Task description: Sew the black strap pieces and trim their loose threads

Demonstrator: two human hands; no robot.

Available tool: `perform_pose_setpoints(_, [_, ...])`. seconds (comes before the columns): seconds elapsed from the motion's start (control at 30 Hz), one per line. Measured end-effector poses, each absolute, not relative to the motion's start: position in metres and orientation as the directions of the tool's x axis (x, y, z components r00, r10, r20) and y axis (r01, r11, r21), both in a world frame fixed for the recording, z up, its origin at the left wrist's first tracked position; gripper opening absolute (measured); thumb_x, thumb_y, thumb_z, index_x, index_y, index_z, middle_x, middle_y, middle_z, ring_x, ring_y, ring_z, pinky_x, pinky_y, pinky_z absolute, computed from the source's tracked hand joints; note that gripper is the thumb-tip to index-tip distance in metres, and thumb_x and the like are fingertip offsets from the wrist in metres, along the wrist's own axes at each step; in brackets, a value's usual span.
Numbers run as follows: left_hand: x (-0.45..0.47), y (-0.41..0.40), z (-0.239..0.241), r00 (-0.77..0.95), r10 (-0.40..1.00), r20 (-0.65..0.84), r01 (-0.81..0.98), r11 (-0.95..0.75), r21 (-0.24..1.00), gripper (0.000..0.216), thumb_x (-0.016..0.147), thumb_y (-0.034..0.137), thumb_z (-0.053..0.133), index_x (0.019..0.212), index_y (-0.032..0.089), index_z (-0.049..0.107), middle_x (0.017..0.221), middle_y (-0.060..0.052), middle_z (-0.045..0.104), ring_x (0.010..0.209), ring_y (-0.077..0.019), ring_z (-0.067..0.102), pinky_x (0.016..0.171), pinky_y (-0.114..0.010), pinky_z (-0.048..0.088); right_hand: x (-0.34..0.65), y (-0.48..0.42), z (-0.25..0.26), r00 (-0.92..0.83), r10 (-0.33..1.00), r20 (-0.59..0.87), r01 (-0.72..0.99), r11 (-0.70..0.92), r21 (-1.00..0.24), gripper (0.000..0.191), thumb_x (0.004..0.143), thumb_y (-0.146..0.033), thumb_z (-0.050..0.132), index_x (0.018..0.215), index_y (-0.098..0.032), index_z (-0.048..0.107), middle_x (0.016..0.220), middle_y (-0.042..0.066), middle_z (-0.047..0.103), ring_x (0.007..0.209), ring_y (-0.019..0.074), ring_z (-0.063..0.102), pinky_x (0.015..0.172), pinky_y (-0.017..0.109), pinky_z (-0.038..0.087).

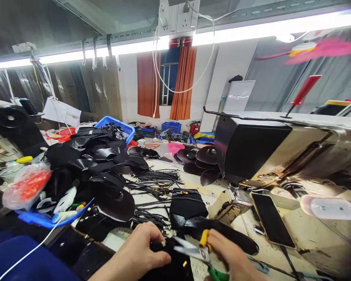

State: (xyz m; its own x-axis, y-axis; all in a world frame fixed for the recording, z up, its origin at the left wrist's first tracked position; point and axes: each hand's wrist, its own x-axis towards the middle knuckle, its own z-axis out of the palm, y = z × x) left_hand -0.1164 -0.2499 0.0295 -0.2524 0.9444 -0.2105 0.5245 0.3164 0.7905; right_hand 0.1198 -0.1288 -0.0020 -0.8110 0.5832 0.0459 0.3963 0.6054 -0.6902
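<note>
In the head view, my left hand is closed, thumb and fingers pinching a dark piece with a small pale end; its exact kind is unclear. My right hand grips scissors with one yellow and one green handle loop. The blades are parted and point left, close to the pale end. Just beyond the hands lies a black piece with a braided band and small buckle, its dark curved brim stretching right. Bundles of thin black braided cords with light tips spread behind my left hand.
A sewing machine overhangs the right side, with a phone lying beneath it. Black pieces are heaped at left near a blue basket. A blue tray holds small items. Dark curved brims lie behind.
</note>
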Motion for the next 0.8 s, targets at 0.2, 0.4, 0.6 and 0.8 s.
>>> perform_pose_setpoints(0.2, [-0.113, -0.246, 0.023, -0.225, 0.949, -0.219, 0.520, 0.307, 0.797, 0.016, 0.059, 0.026, 0.073, 0.072, 0.019, 0.067, 0.086, 0.002, 0.060, 0.083, -0.0165, 0.053, 0.073, -0.025, 0.039, 0.133, -0.098, 0.037, -0.897, 0.416, 0.152, 0.401, 0.908, -0.120, 0.010, 0.073, -0.025, 0.065, 0.082, -0.020, 0.062, 0.084, 0.006, 0.065, 0.077, 0.0260, 0.063, 0.065, 0.036, 0.045])
perform_pose_setpoints(0.4, [-0.106, -0.244, 0.022, -0.230, 0.951, -0.206, 0.565, 0.303, 0.767, 0.011, 0.059, 0.023, 0.071, 0.066, 0.020, 0.064, 0.087, 0.001, 0.060, 0.087, -0.0180, 0.053, 0.073, -0.025, 0.038, 0.130, -0.093, 0.053, -0.917, 0.370, 0.150, 0.373, 0.928, -0.012, 0.020, 0.061, -0.011, 0.059, 0.078, -0.021, 0.061, 0.083, 0.002, 0.065, 0.075, 0.0235, 0.061, 0.062, 0.033, 0.040])
perform_pose_setpoints(0.6, [-0.102, -0.242, 0.025, -0.210, 0.956, -0.205, 0.577, 0.290, 0.764, 0.012, 0.055, 0.020, 0.074, 0.062, 0.020, 0.063, 0.086, 0.002, 0.058, 0.085, -0.0170, 0.051, 0.072, -0.026, 0.036, 0.115, -0.087, 0.081, -0.952, 0.299, -0.065, 0.302, 0.952, -0.054, 0.011, 0.065, -0.018, 0.061, 0.075, -0.021, 0.057, 0.083, 0.001, 0.065, 0.076, 0.0218, 0.061, 0.063, 0.031, 0.039])
perform_pose_setpoints(0.8, [-0.102, -0.242, 0.025, -0.191, 0.963, -0.193, 0.556, 0.268, 0.787, 0.013, 0.053, 0.019, 0.075, 0.061, 0.020, 0.065, 0.086, 0.003, 0.058, 0.084, -0.0160, 0.052, 0.072, -0.025, 0.036, 0.110, -0.079, 0.079, -0.969, 0.231, -0.083, 0.233, 0.972, -0.012, 0.010, 0.067, -0.024, 0.060, 0.076, -0.021, 0.055, 0.081, 0.001, 0.064, 0.072, 0.0215, 0.061, 0.059, 0.030, 0.035])
